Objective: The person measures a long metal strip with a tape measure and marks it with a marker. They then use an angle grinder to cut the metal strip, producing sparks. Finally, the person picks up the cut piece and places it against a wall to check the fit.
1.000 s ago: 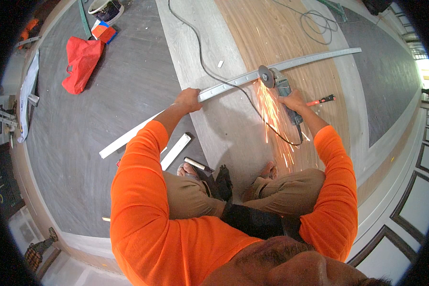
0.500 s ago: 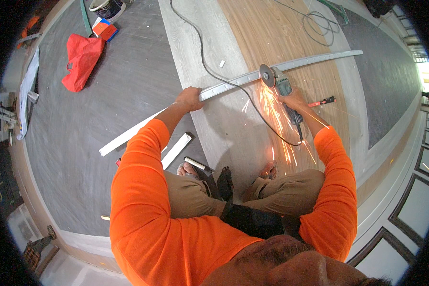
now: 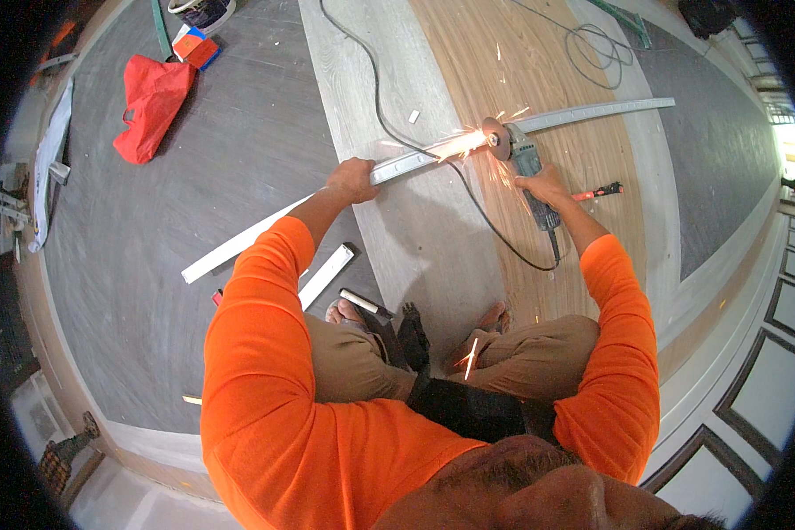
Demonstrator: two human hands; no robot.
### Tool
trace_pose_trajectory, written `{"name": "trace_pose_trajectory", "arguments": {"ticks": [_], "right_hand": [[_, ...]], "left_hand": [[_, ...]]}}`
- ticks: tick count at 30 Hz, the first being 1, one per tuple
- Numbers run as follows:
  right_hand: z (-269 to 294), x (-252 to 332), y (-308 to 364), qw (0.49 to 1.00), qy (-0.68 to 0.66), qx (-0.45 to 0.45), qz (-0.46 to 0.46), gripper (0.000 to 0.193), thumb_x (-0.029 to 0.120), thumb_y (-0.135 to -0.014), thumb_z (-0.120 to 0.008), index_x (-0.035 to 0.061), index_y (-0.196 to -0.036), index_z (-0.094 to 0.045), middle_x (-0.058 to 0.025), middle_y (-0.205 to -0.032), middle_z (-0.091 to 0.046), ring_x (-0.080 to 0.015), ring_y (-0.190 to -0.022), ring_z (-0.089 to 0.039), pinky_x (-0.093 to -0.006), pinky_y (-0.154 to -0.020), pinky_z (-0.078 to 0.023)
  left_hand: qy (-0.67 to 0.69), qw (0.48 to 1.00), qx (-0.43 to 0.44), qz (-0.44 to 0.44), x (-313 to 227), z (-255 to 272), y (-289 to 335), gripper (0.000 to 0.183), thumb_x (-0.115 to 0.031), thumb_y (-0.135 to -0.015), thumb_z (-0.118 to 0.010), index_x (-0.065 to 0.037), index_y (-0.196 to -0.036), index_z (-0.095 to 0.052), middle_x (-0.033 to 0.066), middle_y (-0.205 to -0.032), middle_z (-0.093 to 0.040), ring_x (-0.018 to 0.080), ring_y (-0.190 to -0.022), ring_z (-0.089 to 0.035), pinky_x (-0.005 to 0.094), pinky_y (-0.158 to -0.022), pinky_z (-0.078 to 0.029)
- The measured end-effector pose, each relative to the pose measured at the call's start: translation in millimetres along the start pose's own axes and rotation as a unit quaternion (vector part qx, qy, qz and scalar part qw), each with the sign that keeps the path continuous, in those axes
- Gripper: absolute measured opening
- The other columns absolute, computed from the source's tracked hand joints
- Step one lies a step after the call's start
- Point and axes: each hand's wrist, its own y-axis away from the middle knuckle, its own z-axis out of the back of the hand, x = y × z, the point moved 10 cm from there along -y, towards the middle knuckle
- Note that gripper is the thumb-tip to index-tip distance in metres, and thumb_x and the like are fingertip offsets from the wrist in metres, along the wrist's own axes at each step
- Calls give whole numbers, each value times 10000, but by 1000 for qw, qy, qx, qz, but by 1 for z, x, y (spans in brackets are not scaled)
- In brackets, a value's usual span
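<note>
A long grey metal strip (image 3: 592, 112) lies across the floor from lower left to upper right. My left hand (image 3: 353, 179) presses down on it near its middle. My right hand (image 3: 546, 186) grips a grey angle grinder (image 3: 523, 159), whose disc (image 3: 493, 140) bites into the strip just right of my left hand. Bright sparks (image 3: 455, 143) spray leftward along the strip from the disc. The grinder's black cord (image 3: 389, 115) loops across the floor and under my right forearm.
A red-handled tool (image 3: 597, 191) lies right of my right hand. A short white offcut (image 3: 327, 275) and a small tool (image 3: 364, 303) rest by my left knee. A red bag (image 3: 153, 106) and a small box (image 3: 195, 46) sit at upper left. Coiled cable (image 3: 597, 46) lies at the top.
The sparks, which fell down toward my knees before, now shoot leftward along the strip. Both hands stay in place on the strip and grinder.
</note>
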Motion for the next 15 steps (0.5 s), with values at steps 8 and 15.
{"name": "trace_pose_trajectory", "arguments": {"ticks": [8,15], "right_hand": [[-2,-4,-5,1000,3,9,-13,513,265,-654,-810,-37,-1042,-667,-156,-903,-705,-260,-826,-687,-381,-753,-540],[4,5,-3,999,-28,-11,21,547,319,-622,-829,-87,-962,-694,-248,-963,-714,-351,-864,-713,-422,-754,-558]], "left_hand": [[-13,1000,11,2,2,-4,-6,419,-240,-761,-722,-24,-1116,-674,216,-1014,-707,375,-958,-687,458,-871,-550],[0,999,29,37,-3,8,5,460,-263,-766,-747,-55,-1169,-668,196,-1046,-709,355,-1011,-681,449,-891,-545]]}}
